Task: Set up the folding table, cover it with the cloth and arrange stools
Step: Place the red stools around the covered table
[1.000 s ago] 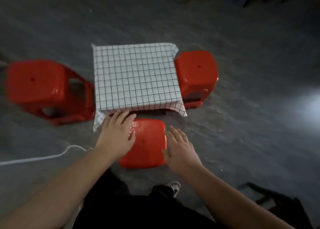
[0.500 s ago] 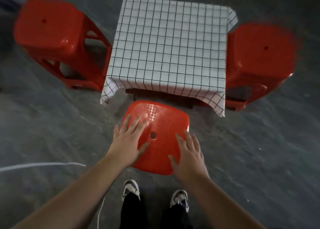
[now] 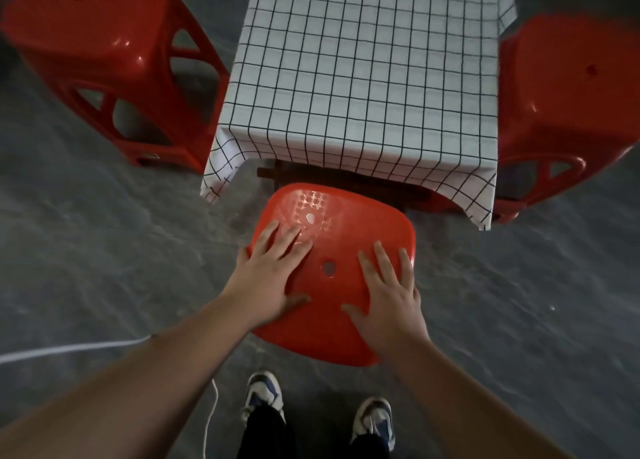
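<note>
A white cloth with a black grid (image 3: 367, 77) covers the low folding table, whose dark frame (image 3: 311, 176) shows under the near hem. One red plastic stool (image 3: 104, 60) stands at the table's left side, another (image 3: 568, 105) at its right side. A third red stool (image 3: 332, 243) stands on the floor just in front of the table's near edge. My left hand (image 3: 270, 278) lies flat on the left half of its seat, fingers spread. My right hand (image 3: 388, 299) lies flat on the right half, fingers spread. Neither hand curls around the seat's rim.
The floor (image 3: 104, 250) is grey concrete all around. A white cord (image 3: 69, 349) runs along it from the left and curves down beside my left shoe (image 3: 263, 394). My right shoe (image 3: 374, 420) stands just behind the near stool.
The view has dropped closer to the table and stools. Both hands have slid further onto the near stool's seat, which now sits nearer the table's hem.
</note>
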